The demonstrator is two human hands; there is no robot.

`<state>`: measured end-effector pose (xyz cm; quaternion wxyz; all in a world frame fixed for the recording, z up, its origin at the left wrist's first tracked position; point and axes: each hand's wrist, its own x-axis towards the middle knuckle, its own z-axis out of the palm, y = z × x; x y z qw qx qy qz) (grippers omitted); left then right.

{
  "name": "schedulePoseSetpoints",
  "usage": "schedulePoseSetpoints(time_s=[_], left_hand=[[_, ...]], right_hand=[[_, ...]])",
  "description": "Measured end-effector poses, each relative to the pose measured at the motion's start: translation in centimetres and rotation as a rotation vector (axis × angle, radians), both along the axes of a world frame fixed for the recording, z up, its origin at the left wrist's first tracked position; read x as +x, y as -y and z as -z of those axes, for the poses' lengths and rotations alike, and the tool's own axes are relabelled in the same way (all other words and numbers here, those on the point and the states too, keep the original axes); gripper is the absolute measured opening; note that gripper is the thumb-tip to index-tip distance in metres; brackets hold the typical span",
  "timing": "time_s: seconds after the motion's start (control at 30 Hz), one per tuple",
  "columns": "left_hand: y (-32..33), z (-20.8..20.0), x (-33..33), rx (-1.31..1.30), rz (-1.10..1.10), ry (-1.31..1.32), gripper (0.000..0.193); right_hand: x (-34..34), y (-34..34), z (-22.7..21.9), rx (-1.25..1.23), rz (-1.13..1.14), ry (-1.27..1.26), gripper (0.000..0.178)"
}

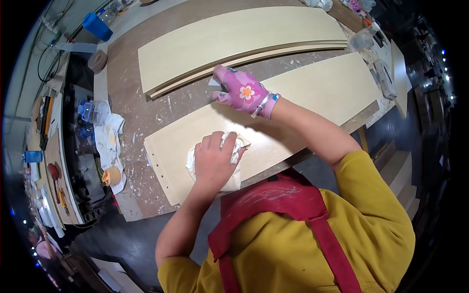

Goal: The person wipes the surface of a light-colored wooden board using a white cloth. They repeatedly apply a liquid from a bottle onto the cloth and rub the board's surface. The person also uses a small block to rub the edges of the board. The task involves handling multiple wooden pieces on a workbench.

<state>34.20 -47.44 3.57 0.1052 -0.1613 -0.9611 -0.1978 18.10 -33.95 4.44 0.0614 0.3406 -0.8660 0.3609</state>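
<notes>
Your left hand (213, 158) bunches cloth (233, 181) on the drilled-edge wood panel (268, 155). Near open tabletop (188, 101), your right hand (242, 93) pinches something flat (214, 83).

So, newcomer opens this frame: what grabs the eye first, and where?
Probably the flowered purple glove on the right hand, over the far edge of the nearer pale board. Next, the bare left hand, pressing a bunched white cloth on that board's left part. Then the bright blue cup, upper left of the picture.
</notes>
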Motion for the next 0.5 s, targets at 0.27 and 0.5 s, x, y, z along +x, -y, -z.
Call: schedulePoseSetpoints(time_s=[0.27,0.5], left_hand=[[-0.2,-0.3,0.0,0.015,-0.012,-0.015,0.037],[-0.3,-0.6,0.1,0.006,-0.006,0.004,0.038]], right_hand=[[-1.3,-3.7,-2.1,0.141,0.011,0.155,0.038],[-1.5,-3.4,-1.5,0.136,-0.050,0.135,0.041]])
